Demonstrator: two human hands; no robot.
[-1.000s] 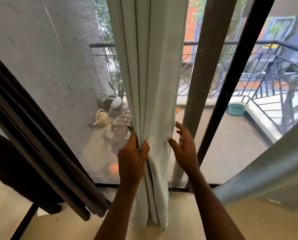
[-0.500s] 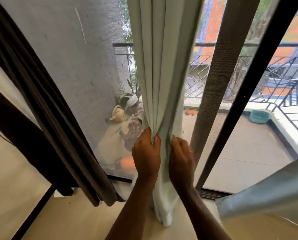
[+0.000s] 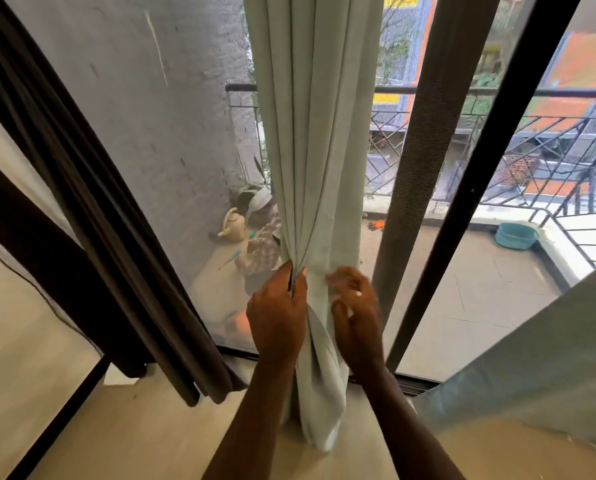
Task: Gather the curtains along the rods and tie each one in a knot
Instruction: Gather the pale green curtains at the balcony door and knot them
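Observation:
A pale green curtain [image 3: 317,133] hangs in pleats straight ahead, its hem bunched on the floor. My left hand [image 3: 278,311] grips the gathered folds on the curtain's left side at about knee height. My right hand [image 3: 357,306] is blurred and lies against the right side of the same bunch, thumb and curled fingers closing on the fabric. A dark brown curtain [image 3: 92,209] hangs slanted at the left. A second pale curtain [image 3: 538,362] slants across the lower right. No rod is in view.
A black sliding-door frame [image 3: 486,188] and a brown mesh strip [image 3: 435,168] stand just right of the curtain. Through the screen lies a balcony with a watering can [image 3: 233,226], a teal basin [image 3: 516,235] and a metal railing [image 3: 497,95].
The right hand went from open beside the curtain to closing on it. Both hands now squeeze the folds together at one height; the view has drawn closer to the curtain.

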